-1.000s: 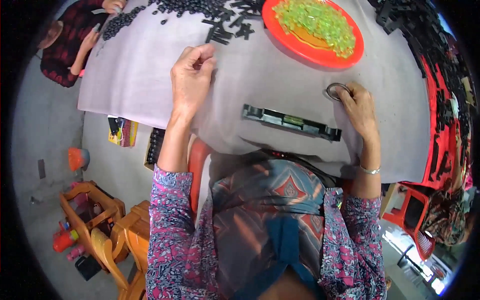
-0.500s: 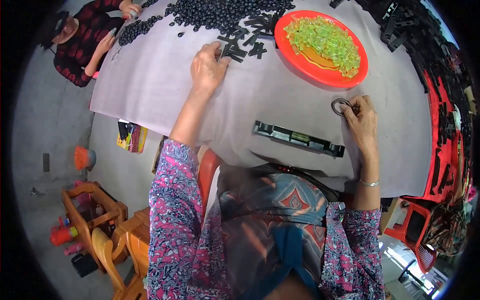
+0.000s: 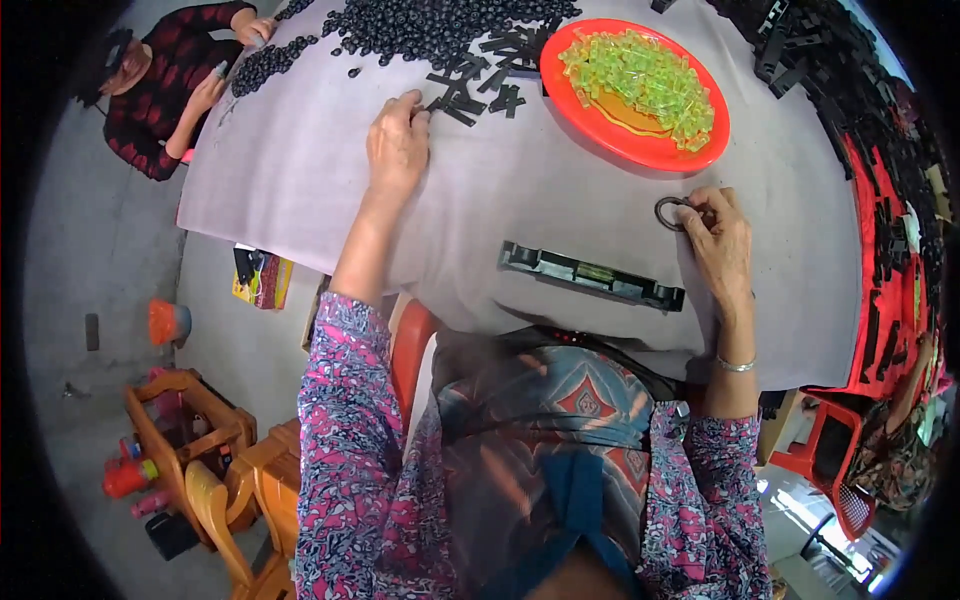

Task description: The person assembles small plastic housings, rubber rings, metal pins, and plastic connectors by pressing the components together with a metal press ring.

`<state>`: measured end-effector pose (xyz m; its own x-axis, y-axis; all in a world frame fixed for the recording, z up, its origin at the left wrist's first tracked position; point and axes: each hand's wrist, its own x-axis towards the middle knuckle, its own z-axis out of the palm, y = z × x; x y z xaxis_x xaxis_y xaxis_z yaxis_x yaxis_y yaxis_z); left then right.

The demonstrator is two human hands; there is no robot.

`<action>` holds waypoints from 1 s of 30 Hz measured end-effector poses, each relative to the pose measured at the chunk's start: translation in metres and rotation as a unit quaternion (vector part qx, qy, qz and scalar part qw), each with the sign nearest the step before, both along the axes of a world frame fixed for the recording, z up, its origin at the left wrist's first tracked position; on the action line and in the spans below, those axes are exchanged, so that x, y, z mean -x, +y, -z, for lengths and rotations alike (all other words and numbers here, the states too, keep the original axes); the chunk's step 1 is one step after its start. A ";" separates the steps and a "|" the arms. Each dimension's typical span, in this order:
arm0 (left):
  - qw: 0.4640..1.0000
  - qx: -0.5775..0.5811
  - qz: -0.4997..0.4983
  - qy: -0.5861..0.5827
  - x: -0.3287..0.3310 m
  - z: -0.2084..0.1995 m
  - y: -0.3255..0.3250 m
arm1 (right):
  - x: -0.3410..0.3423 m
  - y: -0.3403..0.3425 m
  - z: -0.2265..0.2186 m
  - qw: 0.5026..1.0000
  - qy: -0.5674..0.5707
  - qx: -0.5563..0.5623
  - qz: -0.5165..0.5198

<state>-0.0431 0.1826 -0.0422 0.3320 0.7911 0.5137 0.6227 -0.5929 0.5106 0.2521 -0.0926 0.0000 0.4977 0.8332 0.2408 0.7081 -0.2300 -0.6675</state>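
My right hand [image 3: 720, 240] pinches a dark ring [image 3: 670, 213] between thumb and fingers, low over the cloth at the right. Left of it, and nearer me, lies a long black spirit level body [image 3: 592, 276] with a yellow-green vial in its middle. My left hand [image 3: 397, 152] rests on the cloth farther off, thumb and forefinger apart, with nothing seen between them. Just beyond its fingertips lie several short black plastic strips [image 3: 458, 98]. Past the right hand stands a red plate [image 3: 625, 150] heaped with clear yellow-green vials [image 3: 640, 85].
Small round black parts [image 3: 420, 30] cover the far side of the grey tablecloth [image 3: 300, 180]. More black pieces [image 3: 800, 50] pile up at the far right, beside a red cloth [image 3: 868, 270]. Another person [image 3: 165, 90] handles parts at the left. A wooden chair [image 3: 240, 480] stands at lower left.
My left hand has drawn back slightly to the left, away from the black strips. The right hand keeps its pinch on the ring. The whole view has shifted a little.
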 end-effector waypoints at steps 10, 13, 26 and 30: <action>0.937 0.225 0.196 -0.183 -0.019 -0.075 -0.124 | 0.046 -0.010 -0.037 0.986 0.080 -0.133 -0.054; 0.925 0.231 0.259 -0.156 -0.028 -0.074 -0.158 | 0.068 -0.009 -0.036 0.975 0.123 -0.114 -0.144; 0.885 0.259 0.358 -0.144 -0.036 -0.073 -0.176 | 0.089 -0.019 -0.039 0.937 0.325 -0.027 -0.125; 0.882 0.293 0.338 -0.148 -0.036 -0.071 -0.177 | 0.089 -0.019 -0.036 0.935 0.334 -0.027 -0.113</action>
<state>-0.0071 0.0052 0.0284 0.7493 0.6223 0.2266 0.0153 -0.3584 0.9335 0.1627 -0.1116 0.0355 0.3641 0.9312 -0.0160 0.1555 -0.0777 -0.9848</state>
